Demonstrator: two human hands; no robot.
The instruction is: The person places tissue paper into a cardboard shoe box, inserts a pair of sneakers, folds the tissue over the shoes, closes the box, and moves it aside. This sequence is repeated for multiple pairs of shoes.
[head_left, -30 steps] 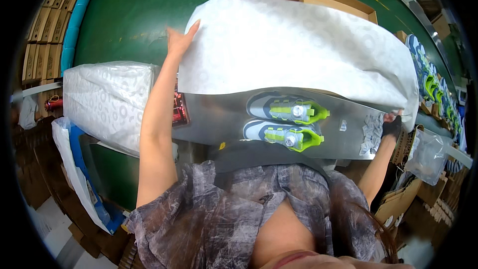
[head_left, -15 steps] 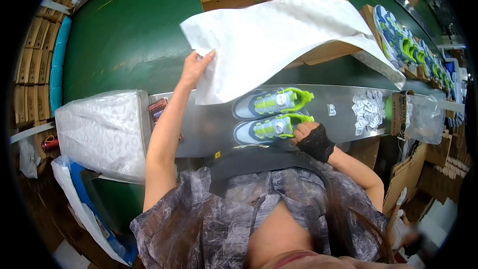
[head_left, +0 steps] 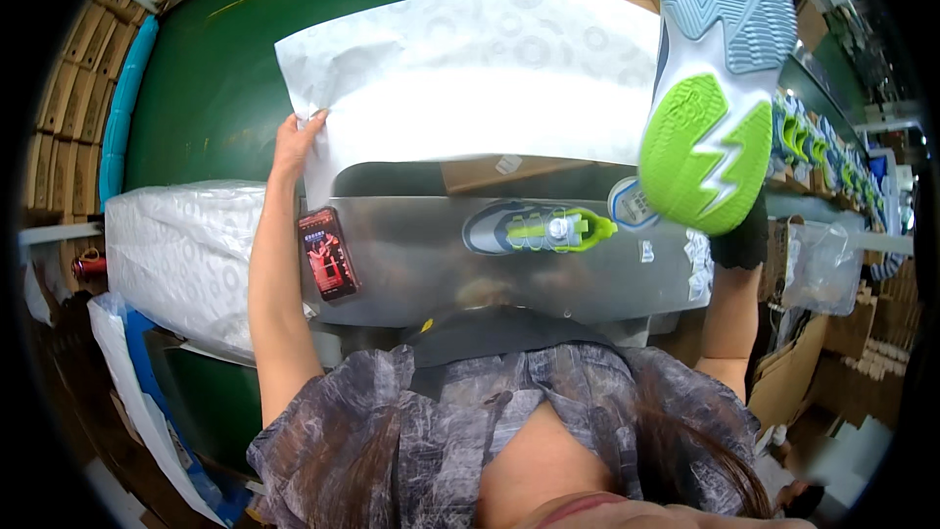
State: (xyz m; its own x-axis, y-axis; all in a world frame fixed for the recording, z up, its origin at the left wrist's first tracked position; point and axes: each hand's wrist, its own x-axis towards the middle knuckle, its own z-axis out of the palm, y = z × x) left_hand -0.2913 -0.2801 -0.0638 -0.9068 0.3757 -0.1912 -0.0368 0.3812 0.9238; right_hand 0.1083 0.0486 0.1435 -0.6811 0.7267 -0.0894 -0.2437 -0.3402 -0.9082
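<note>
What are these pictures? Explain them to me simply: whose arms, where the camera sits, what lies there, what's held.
There is no machine: these are a person's own arms. The view comes from a camera worn on the head, looking down; its wide fisheye lens bends straight edges.

The left hand grips the edge of a large white sheet. The right hand, in a black cuff, holds up a shoe, sole toward the camera; its fingers are hidden behind it.

On the shiny metal surface lie another shoe, a phone and some white slips. Beyond is a green surface, with cardboard partly covered by the sheet.
</note>
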